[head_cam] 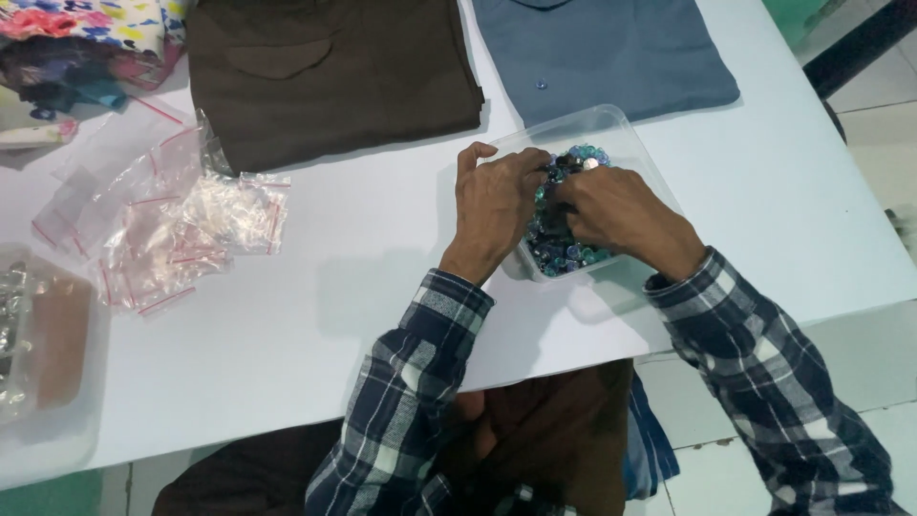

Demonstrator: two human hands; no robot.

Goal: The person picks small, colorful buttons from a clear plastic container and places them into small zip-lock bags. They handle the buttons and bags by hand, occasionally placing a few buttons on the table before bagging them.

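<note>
On the white table: a clear plastic tub [626,129] sits near the front edge, right in front of the person. It is full of small round buttons [559,244].
Buttons: they are blue, teal and dark. They fill the tub in a heap. None lie on the table beside it.
Left hand [492,205]: it rests on the near left side of the tub. The fingers are bent and close together, with the tips down in the buttons. I cannot tell if they pinch one.
Right hand [611,210]: it comes over the tub from the right. The fingers are curled in and pressed close, touching the buttons. What they grip, if anything, is hidden.
Both hands: they meet over the middle of the heap, almost touching each other.
Sleeves: blue and white checks [411,382], down to the wrists.
How far along: it looks like the picking is only at its start. The tub is full, and no button sits on the shirts or in a small bag near the hands.
Behind the tub: a folded blue shirt [611,48] with one small button showing, just beside the tub.
Next to it: a folded brown shirt [330,72], with a pocket.
Far left: a pile of little clear bags with red strips [177,225], well apart from the hands.
Left edge: another clear box [48,382] with something brown inside.
Top left corner: bright flowery cloth [86,33].
</note>
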